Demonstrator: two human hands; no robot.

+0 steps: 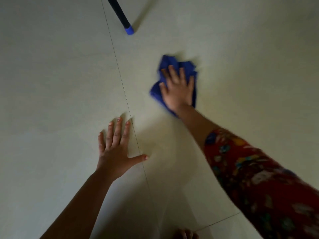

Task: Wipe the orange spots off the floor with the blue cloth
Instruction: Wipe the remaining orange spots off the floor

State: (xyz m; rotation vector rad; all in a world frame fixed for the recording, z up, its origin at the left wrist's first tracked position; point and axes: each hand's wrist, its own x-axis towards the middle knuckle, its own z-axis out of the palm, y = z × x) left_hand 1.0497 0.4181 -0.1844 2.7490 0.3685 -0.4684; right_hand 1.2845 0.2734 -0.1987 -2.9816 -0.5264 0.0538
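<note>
A pale tiled floor [51, 83] is seen, crossed by a thin dark line [120, 80] from far to near. The blue cloth [172, 62] is bunched up on the floor, right of that line. It is pressed down by the right hand [177, 88], fingers spread flat, not curled. The left hand [114, 152] is laid flat on the floor, nearer and to the left, with nothing held. A slanted black pole [119, 12] is seen far off, its blue tip [129, 29] on the floor.
</note>
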